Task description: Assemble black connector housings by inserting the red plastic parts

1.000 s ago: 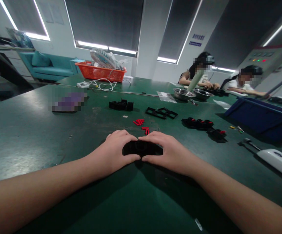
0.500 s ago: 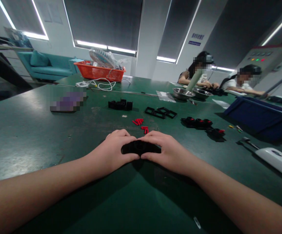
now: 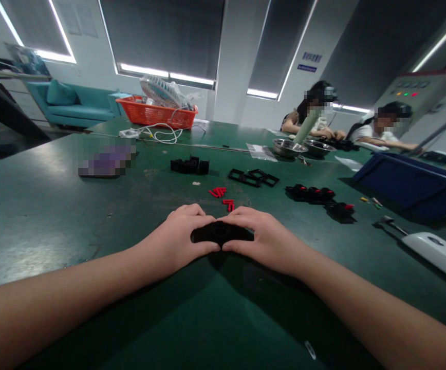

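Note:
Both my left hand (image 3: 186, 232) and my right hand (image 3: 259, 234) grip a black plastic part (image 3: 220, 234) low over the table's middle. My thumbs press its near side and meet at the centre, while my fingers curl over the far side. Much of the part lies hidden between my hands, so its full shape does not show. Just beyond my fingertips lie several small red pins (image 3: 219, 192) in two loose groups. Farther back are a black bracket-like part (image 3: 190, 165) and several black rectangular frames (image 3: 253, 178).
On the right are black assemblies with red tips (image 3: 311, 193), a blue bin (image 3: 411, 185) and a white power screwdriver (image 3: 437, 252). A purple pixelated object (image 3: 107, 160) lies left. Farther back stand an orange basket (image 3: 157, 113) and metal bowls (image 3: 289, 149); two people sit at the far right.
Almost nothing differs. My hands keep the same hold on the black part, and the whole view has shifted very slightly.

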{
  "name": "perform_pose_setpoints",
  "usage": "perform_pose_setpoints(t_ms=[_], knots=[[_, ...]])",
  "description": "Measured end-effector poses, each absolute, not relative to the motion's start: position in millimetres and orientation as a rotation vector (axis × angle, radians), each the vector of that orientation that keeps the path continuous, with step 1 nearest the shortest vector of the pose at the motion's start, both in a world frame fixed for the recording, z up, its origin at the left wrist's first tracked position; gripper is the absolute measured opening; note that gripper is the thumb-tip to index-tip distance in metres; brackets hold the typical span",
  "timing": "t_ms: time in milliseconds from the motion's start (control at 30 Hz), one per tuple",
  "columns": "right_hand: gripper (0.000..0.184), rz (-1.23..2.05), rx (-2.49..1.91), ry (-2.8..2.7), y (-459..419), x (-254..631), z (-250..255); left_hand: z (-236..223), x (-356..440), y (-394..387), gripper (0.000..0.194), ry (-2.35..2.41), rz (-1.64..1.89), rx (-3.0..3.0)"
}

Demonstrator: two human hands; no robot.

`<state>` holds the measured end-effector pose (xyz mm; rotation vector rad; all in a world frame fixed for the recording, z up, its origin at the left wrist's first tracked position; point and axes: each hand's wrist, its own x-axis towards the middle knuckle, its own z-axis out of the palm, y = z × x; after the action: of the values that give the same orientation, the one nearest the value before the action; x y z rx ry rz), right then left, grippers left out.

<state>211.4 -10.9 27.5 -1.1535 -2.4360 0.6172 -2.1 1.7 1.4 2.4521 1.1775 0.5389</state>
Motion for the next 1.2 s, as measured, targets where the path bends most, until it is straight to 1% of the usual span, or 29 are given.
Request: perform_pose_setpoints(t_ms=[367, 533, 700, 1200], knots=[[0.032, 0.623, -1.151, -2.438, -11.0, 211.2, 28.2, 4.6, -2.1, 2.1, 0.027, 1.167, 0.503, 2.438], [0.032, 0.616, -1.153, -2.458, -10.4, 211.1, 27.9, 3.9, -2.0, 2.1, 0.024, 1.168, 0.506, 2.443], [0.032, 0.614, -1.146, -2.474, -10.0, 211.6, 28.2, 4.3, -2.0, 2.0, 0.026, 1.16, 0.501, 2.421], [0.039, 0.58, -1.171, -2.478, -10.6, 212.4, 28.1, 2.3, -2.9, 0.7, 0.03, 1.153, 0.509, 2.44]])
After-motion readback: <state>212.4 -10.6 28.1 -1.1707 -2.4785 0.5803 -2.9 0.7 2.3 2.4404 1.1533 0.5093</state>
